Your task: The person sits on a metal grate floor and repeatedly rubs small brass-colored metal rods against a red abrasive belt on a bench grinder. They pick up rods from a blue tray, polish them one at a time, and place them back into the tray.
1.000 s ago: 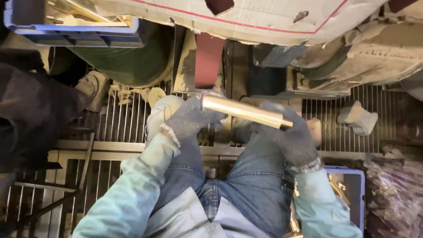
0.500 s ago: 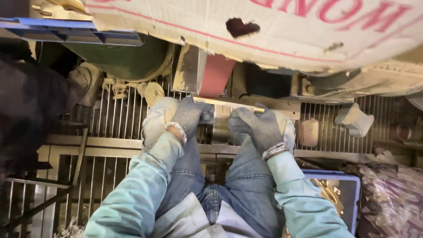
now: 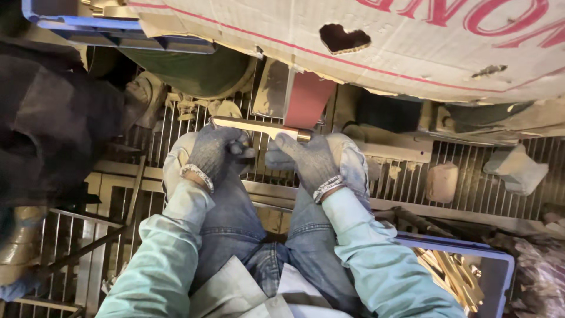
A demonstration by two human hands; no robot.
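Left hand: gloved in grey knit, closed around the left end of the brass bar, fingers curled over it.
Right hand: gloved the same way, gripping the bar's right part, fingertips just below the red belt.
Brass bar: long, thin, shiny, held nearly level between both hands above the knees, right end touching the lower edge of the red belt.
Red belt: dull red strip running up and away from the bar, disappearing under the cardboard sheet.
Cardboard sheet: pale, with red lines and a heart-shaped hole, lying across the top of the machine.
Metal grate: ribbed floor under the hands and knees, dusty, spreading to both sides.
Lumps: one brownish block on the grate's right part, a paler wedge farther right.
Blue crate: near the grate's right lower corner, beside the right sleeve, holding more brass pieces.
Legs: in blue jeans, knees apart, sleeves light green.
Dark shape: black clothing at the left edge, not sharp enough to tell more.
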